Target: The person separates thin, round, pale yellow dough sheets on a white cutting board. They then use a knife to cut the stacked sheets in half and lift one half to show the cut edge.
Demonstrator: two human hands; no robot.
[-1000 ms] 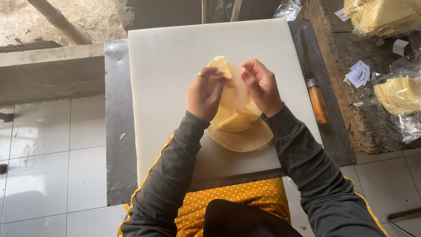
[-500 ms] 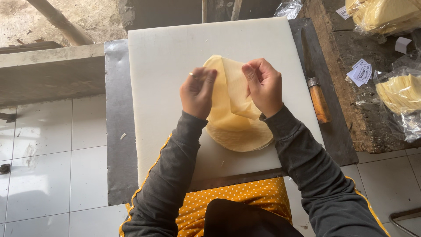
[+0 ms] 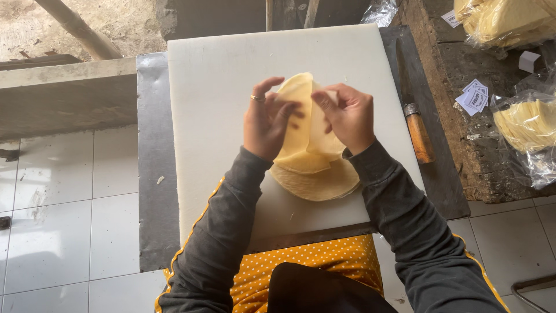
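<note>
Wrappers (image 3: pixel 301 124), thin, round and pale yellow, are what we have between our fingers: one or two sheets lifted and folding over above a small stack (image 3: pixel 315 182) that lies flat on the white cutting board (image 3: pixel 220 87). The lifted sheets hang down so that their lower edge touches the top of the stack, near the board's front edge, just ahead of our yellow dotted apron (image 3: pixel 301 261).

To do this well, in our judgement, we should keep the grip light and close to the rim, pull the edges apart slowly and evenly, and let the sheet peel by its own weight; a hard tug or a pinch further in could tear so thin a skin.

Our left hand (image 3: pixel 266 124), with a ring on one finger, is half curled, thumb and fingertips pinching the left edge of the lifted sheet. Our right hand (image 3: pixel 347 116) is curled likewise, fingertips nipping the right edge near the top; neither hand is spread flat, and neither presses on the stack.

Just right of the board a knife (image 3: pixel 418 130) with a wooden handle lies on the dark bench (image 3: pixel 153 174). Further right, on a rough wooden surface, clear bags of more yellow sheets (image 3: pixel 527 124) rest beside small paper labels (image 3: pixel 475 98). White floor tiles (image 3: pixel 63 203) show to the left.
</note>
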